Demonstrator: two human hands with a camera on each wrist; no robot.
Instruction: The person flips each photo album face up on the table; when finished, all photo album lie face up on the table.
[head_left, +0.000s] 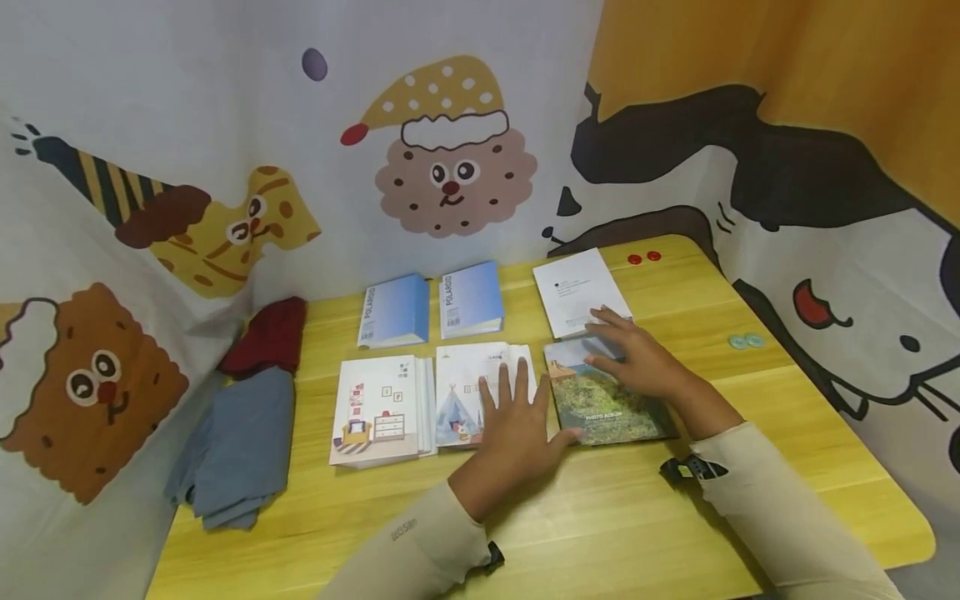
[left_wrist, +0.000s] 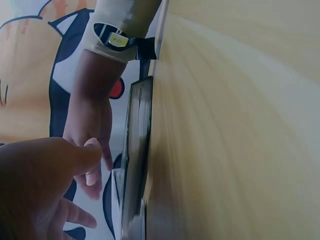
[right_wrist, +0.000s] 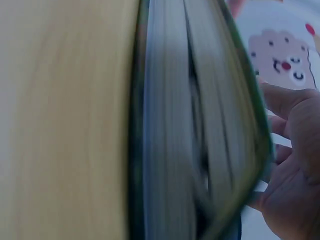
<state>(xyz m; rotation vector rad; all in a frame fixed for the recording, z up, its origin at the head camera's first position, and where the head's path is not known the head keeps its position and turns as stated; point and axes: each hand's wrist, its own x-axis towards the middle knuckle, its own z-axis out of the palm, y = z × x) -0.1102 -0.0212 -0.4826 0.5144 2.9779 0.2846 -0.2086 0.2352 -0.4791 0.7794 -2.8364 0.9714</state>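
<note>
My left hand [head_left: 517, 429] is spread, fingers straight, over the white album with a teepee picture [head_left: 453, 408]. Its thumb reaches to the near left corner of the green photo album [head_left: 600, 400]. My right hand [head_left: 645, 358] hovers with extended fingers above that album's far part, fingertips overlapping the lower edge of a plain white album [head_left: 577, 287]. In the right wrist view, the photo album's thick page edges [right_wrist: 170, 125] stand close, with the right hand's fingers [right_wrist: 280, 100] over its cover. Neither hand grips anything.
Two blue Polaroid albums [head_left: 393, 308] lie at the back, and a white album with a furniture picture [head_left: 375, 408] at front left. Folded grey cloth [head_left: 247, 442] and dark red cloth [head_left: 270, 337] lie at the left edge. Red buttons [head_left: 643, 258] and green buttons [head_left: 746, 342] sit at right.
</note>
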